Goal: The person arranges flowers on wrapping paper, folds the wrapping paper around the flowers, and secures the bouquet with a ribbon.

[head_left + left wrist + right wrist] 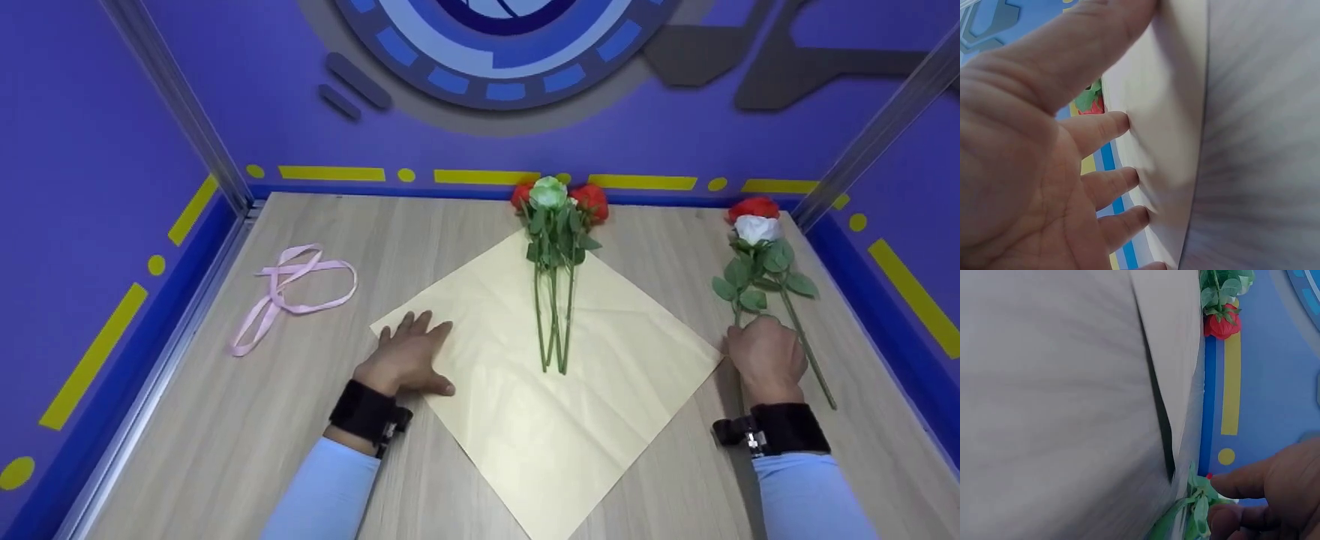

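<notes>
My left hand [409,356] lies with spread fingers on the left corner of a cream sheet of wrapping paper [495,435]. In the left wrist view, its fingertips [1131,175] touch the paper. My right hand [766,356] is over the stem of a white artificial rose [757,229], beside the sheet's right corner. The right wrist view shows its thumb and bent fingers [1238,481] apart, close to the green stem and leaves [1201,512]. A red rose [752,208] lies alongside the white one, its stem right of the hand.
Red roses [590,202] and a pale green rose [548,193] lie on the paper's far corner, stems towards me. A loose pink ribbon [300,307] lies at left on the wooden table [187,442]. Blue panels [465,142] stand around the table's back and sides.
</notes>
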The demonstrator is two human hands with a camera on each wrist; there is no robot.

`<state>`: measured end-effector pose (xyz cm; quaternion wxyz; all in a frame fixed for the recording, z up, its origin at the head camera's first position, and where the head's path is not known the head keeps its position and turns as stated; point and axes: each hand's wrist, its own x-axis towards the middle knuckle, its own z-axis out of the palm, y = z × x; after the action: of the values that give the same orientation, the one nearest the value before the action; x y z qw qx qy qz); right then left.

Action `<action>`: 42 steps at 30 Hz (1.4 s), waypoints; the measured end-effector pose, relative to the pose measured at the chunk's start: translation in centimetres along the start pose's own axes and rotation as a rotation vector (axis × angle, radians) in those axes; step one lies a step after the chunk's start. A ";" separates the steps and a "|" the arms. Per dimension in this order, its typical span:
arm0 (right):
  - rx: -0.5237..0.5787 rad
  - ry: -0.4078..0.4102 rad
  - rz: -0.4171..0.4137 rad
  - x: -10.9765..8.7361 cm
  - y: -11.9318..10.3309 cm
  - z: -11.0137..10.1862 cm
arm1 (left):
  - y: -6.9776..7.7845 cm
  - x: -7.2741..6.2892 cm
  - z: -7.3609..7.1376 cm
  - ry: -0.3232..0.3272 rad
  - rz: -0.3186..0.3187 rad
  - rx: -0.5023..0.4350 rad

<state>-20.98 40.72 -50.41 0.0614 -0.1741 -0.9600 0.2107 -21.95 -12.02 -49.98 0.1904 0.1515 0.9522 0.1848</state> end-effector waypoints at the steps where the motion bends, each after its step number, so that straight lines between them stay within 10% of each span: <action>1: 0.002 -0.014 0.009 0.0 0.2 0.0 | 0.0 0.0 0.0 -0.004 -0.002 -0.001; 9: 0.028 -0.135 0.058 0.0 0.9 0.0 | 0.1 0.1 0.0 -0.004 0.004 0.000; 28: 0.098 -0.110 0.068 0.7 0.9 -0.6 | 0.0 0.1 0.0 -0.010 0.006 -0.013; 42: 0.297 0.002 -0.084 0.4 -7.4 1.5 | -0.1 -0.2 0.0 -0.005 0.014 -0.007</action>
<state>-23.91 33.98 -48.63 0.0961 -0.1231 -0.9246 0.3476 -21.84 -12.19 -49.97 0.1918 0.1580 0.9500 0.1891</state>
